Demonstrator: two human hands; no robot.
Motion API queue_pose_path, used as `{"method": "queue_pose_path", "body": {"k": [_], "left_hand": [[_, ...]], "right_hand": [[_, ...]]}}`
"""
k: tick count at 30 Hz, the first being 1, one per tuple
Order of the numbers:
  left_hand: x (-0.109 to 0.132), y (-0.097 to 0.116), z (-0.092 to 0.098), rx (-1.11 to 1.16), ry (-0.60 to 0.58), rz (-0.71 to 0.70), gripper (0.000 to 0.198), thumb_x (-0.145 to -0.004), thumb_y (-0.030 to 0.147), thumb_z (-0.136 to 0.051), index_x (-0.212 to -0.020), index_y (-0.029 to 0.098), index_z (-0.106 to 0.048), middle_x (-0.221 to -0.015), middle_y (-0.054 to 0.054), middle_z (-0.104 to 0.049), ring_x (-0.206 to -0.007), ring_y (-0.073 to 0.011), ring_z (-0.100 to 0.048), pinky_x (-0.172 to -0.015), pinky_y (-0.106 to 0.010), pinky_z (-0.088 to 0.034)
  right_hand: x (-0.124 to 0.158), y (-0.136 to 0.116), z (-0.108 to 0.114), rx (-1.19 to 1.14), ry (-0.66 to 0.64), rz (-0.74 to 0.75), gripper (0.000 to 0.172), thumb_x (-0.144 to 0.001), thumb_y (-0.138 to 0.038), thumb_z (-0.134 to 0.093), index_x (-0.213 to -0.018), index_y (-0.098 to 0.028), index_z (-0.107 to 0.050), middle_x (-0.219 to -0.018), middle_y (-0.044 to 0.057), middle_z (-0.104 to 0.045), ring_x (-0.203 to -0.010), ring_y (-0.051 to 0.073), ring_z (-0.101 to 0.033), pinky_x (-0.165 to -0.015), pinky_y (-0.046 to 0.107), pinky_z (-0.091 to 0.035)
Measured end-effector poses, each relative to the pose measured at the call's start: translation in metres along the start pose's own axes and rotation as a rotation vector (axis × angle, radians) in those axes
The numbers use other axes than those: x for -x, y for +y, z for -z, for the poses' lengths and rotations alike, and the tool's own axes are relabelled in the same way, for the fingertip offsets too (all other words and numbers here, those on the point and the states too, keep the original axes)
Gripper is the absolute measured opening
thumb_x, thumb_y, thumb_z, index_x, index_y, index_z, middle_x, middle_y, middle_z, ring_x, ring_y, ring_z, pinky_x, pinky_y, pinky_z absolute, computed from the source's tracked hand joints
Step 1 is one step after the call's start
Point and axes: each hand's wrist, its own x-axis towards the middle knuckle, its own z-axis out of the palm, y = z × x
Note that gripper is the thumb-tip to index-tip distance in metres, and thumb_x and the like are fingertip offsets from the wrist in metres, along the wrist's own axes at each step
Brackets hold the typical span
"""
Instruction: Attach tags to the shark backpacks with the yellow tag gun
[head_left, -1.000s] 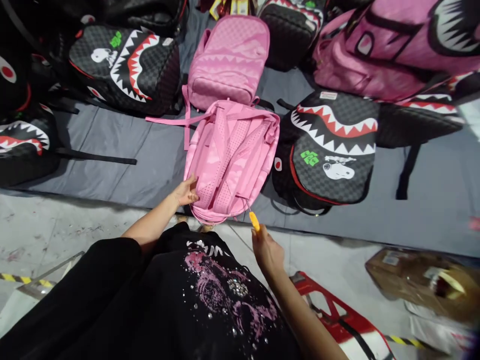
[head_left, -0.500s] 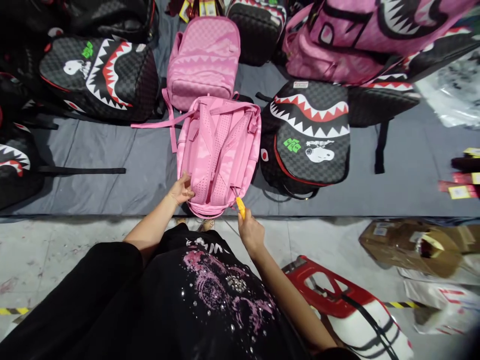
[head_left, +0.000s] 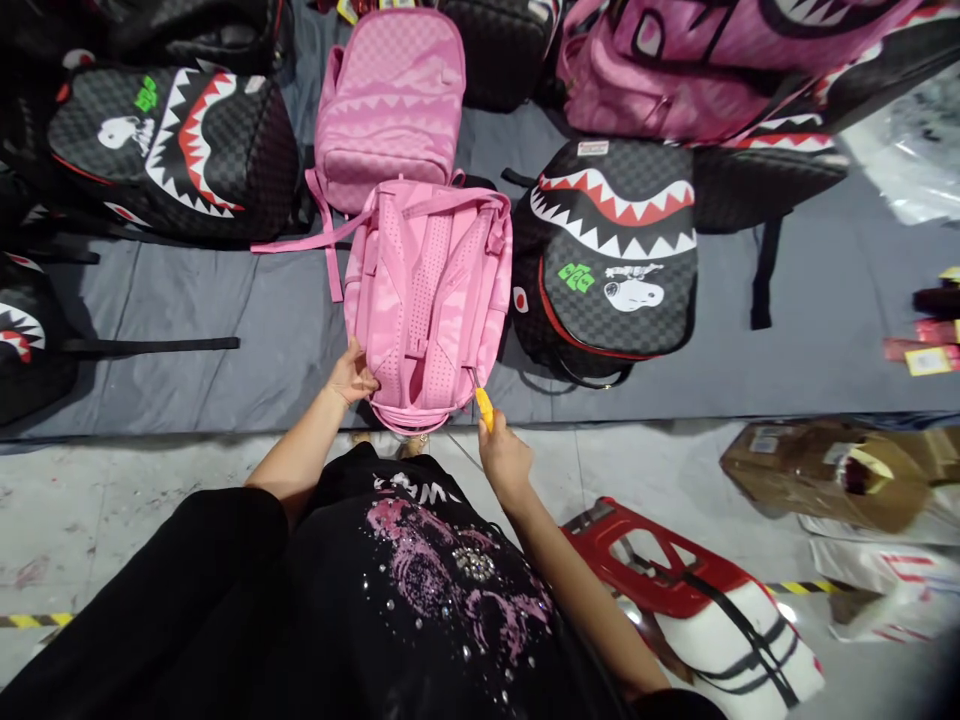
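Note:
A pink camouflage backpack lies on the grey-covered table with its straps and perforated back panel facing up. My left hand grips its lower left edge, fingers curled against the side. In my right hand is a yellow-handled tool with a thin metal tip, its exact kind unclear. The tip touches the backpack's lower right side, near the strap end. Just behind lies a second pink backpack, front up, and to the right a black checkered backpack with a shark mouth.
Another black shark-mouth backpack lies at the left. More pink bags are piled at the back right. Below the table edge stand a red and white case and a brown box on the floor.
The view has shifted slightly, so the bags sit a little higher and further left. Both hands keep their places on the backpack, with the tool's tip still at its lower right side.

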Motion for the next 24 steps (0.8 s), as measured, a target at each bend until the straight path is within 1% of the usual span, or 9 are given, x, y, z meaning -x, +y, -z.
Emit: {"method": "queue_pose_path", "body": {"k": [5, 10, 12, 15, 17, 19, 21, 23, 24], "left_hand": [[-0.005, -0.002, 0.000, 0.089, 0.027, -0.018, 0.049, -0.092, 0.062, -0.045, -0.088, 0.017, -0.063, -0.063, -0.002, -0.067, -0.038, -0.0061, -0.053, -0.027, -0.011, -0.023], [-0.008, -0.006, -0.007, 0.140, 0.018, -0.037, 0.043, -0.092, 0.056, -0.051, -0.087, 0.015, -0.062, -0.060, -0.002, -0.066, -0.036, -0.0052, -0.050, -0.027, -0.011, -0.025], [-0.007, -0.006, -0.009, 0.131, 0.014, -0.031, 0.039, -0.092, 0.054, -0.054, -0.086, 0.016, -0.061, -0.059, -0.001, -0.065, -0.036, -0.0055, -0.050, -0.027, -0.011, -0.026], [-0.006, -0.007, -0.010, 0.118, 0.004, -0.013, 0.035, -0.090, 0.052, -0.058, -0.087, 0.016, -0.060, -0.059, 0.001, -0.064, -0.035, -0.0051, -0.049, -0.028, -0.012, -0.026], [-0.006, -0.007, -0.010, 0.112, 0.003, -0.002, 0.034, -0.090, 0.051, -0.059, -0.089, 0.016, -0.060, -0.059, 0.001, -0.063, -0.036, -0.0056, -0.050, -0.028, -0.012, -0.028], [-0.008, -0.007, -0.011, 0.095, 0.015, 0.001, 0.034, -0.090, 0.050, -0.059, -0.087, 0.016, -0.059, -0.058, 0.002, -0.062, -0.037, -0.0059, -0.050, -0.029, -0.013, -0.029], [-0.009, -0.006, -0.013, 0.058, 0.012, -0.002, 0.035, -0.090, 0.050, -0.059, -0.084, 0.016, -0.057, -0.058, 0.002, -0.061, -0.037, -0.0051, -0.048, -0.031, -0.013, -0.029], [-0.006, -0.002, -0.015, -0.025, -0.036, 0.001, 0.037, -0.087, 0.053, -0.062, -0.084, 0.016, -0.057, -0.063, 0.002, -0.063, -0.040, -0.0049, -0.050, -0.034, -0.013, -0.033], [-0.003, 0.000, -0.015, -0.105, -0.064, 0.010, 0.038, -0.085, 0.054, -0.064, -0.087, 0.017, -0.058, -0.067, 0.001, -0.065, -0.044, -0.0058, -0.053, -0.037, -0.014, -0.038]], "right_hand": [[0.012, 0.006, 0.020, -0.081, -0.085, 0.002, 0.036, -0.104, -0.041, -0.032, -0.123, -0.016, -0.049, -0.085, 0.010, -0.072, -0.074, 0.023, -0.068, -0.057, 0.029, -0.026], [0.023, 0.007, 0.027, -0.113, -0.120, -0.040, 0.035, -0.104, -0.039, -0.033, -0.125, -0.015, -0.049, -0.087, 0.011, -0.072, -0.073, 0.021, -0.067, -0.057, 0.027, -0.026], [0.039, 0.014, 0.025, -0.114, -0.116, -0.052, 0.036, -0.103, -0.037, -0.034, -0.126, -0.015, -0.050, -0.085, 0.012, -0.072, -0.072, 0.022, -0.067, -0.057, 0.027, -0.025], [0.078, 0.029, 0.015, -0.129, -0.124, -0.033, 0.038, -0.103, -0.034, -0.032, -0.129, -0.014, -0.050, -0.083, 0.011, -0.073, -0.071, 0.023, -0.068, -0.056, 0.027, -0.028], [0.104, 0.031, 0.009, -0.149, -0.165, 0.007, 0.039, -0.103, -0.035, -0.030, -0.131, -0.017, -0.050, -0.081, 0.009, -0.073, -0.071, 0.025, -0.069, -0.056, 0.027, -0.032], [0.118, 0.021, 0.005, -0.169, -0.227, 0.073, 0.038, -0.103, -0.037, -0.031, -0.130, -0.021, -0.052, -0.080, 0.007, -0.074, -0.072, 0.025, -0.070, -0.057, 0.027, -0.035], [0.118, 0.002, 0.008, -0.157, -0.290, 0.127, 0.035, -0.103, -0.037, -0.032, -0.127, -0.023, -0.053, -0.082, 0.006, -0.075, -0.076, 0.024, -0.071, -0.059, 0.027, -0.037], [0.111, -0.017, 0.014, -0.104, -0.339, 0.103, 0.032, -0.103, -0.037, -0.033, -0.123, -0.022, -0.054, -0.086, 0.008, -0.075, -0.079, 0.024, -0.072, -0.060, 0.027, -0.038], [0.107, -0.024, 0.018, -0.073, -0.352, 0.060, 0.032, -0.103, -0.038, -0.033, -0.120, -0.021, -0.054, -0.086, 0.009, -0.075, -0.080, 0.024, -0.072, -0.060, 0.027, -0.039]]}}
